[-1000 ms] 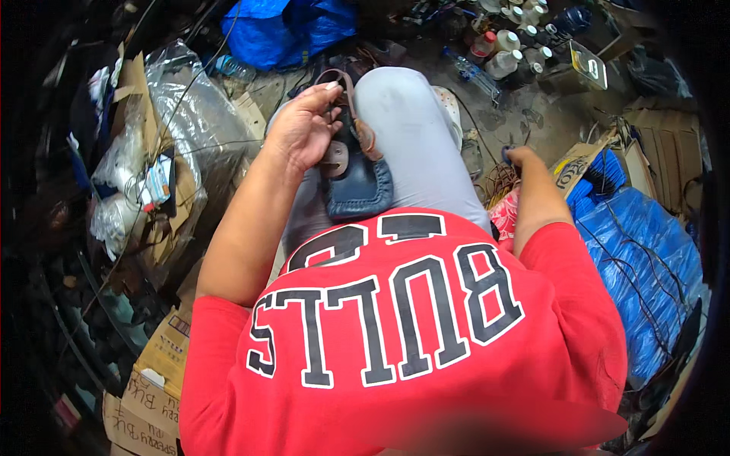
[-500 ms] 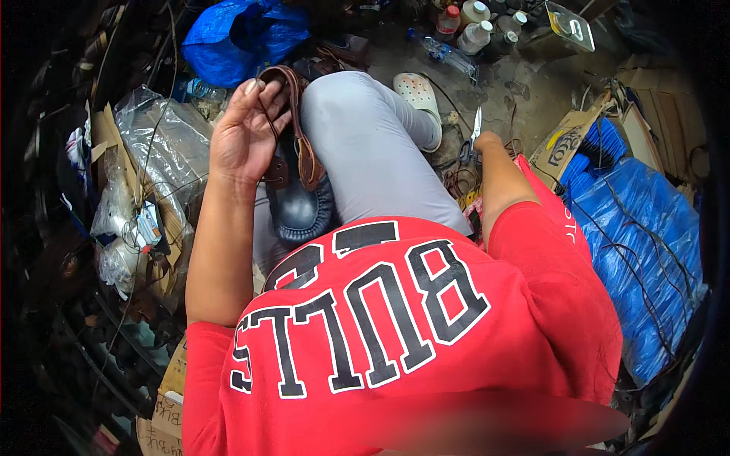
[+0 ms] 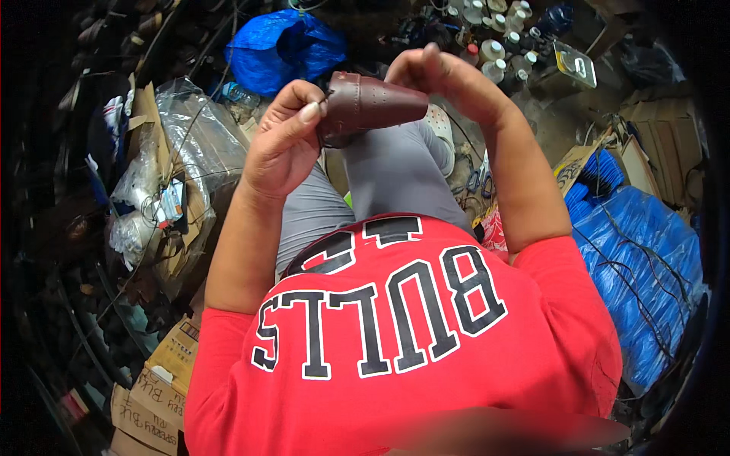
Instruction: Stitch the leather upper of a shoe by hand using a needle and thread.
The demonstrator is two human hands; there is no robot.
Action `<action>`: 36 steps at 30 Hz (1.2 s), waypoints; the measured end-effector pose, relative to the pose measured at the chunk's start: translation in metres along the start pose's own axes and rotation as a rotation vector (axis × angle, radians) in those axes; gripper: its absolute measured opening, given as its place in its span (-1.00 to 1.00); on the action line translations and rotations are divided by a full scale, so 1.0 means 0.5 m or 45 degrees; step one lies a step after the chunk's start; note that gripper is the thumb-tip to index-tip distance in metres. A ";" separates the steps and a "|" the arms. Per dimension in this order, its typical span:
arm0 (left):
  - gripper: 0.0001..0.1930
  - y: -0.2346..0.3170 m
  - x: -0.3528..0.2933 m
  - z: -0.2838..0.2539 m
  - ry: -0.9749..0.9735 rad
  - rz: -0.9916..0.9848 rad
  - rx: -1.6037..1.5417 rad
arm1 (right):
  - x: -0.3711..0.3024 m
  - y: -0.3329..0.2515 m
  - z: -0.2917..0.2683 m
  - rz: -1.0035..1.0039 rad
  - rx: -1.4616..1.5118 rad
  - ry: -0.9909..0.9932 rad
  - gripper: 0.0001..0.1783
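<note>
We see both bare hands raised above the lap, with a brown leather piece between them, far of the red shirt. The piece tapers toward the right, and rows of small holes cross its wider left part. Our left hand has thumb and fingertips pressed together, pinching the piece at its left end; whether they also catch a dark strand there we cannot tell. Our right hand is bent over the far side of the piece, its fingers partly hidden behind it, so we cannot tell whether it grips.

Below the piece we see grey trousers, and just right of them a pale clog with holes. Near the clog, scissors with dark blue handles lie on the floor. At the far left is a blue plastic bag; at the far right stands a cluster of bottles. Clear plastic sheeting lies to the left, blue plastic wrap to the right, and cardboard boxes at the near left.
</note>
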State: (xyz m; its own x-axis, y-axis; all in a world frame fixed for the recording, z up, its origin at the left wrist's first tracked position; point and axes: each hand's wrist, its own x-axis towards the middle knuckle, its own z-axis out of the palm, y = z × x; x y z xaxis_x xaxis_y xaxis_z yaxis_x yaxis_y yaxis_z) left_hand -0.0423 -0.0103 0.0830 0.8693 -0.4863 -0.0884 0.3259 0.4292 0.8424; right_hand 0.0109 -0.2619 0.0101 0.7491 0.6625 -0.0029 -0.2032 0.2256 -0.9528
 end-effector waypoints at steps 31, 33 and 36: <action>-0.88 -0.100 -0.220 -0.147 0.297 -0.219 0.759 | 0.047 0.056 0.269 -0.164 -1.474 0.464 -0.52; -0.87 -0.056 -0.230 -0.111 0.415 -0.224 0.881 | 0.048 0.040 0.277 -0.417 -1.588 0.433 -0.61; -0.88 -0.023 -0.231 -0.093 0.341 0.133 0.296 | 0.036 0.018 0.306 -0.383 -1.212 0.356 -0.68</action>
State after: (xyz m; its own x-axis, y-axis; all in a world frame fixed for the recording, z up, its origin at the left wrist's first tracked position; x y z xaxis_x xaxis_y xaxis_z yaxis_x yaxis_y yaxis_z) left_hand -0.1294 0.0764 0.0586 0.9699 -0.2195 -0.1056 0.1637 0.2664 0.9499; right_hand -0.0736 -0.1387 0.0481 0.8308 0.4552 0.3202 0.5077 -0.3842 -0.7711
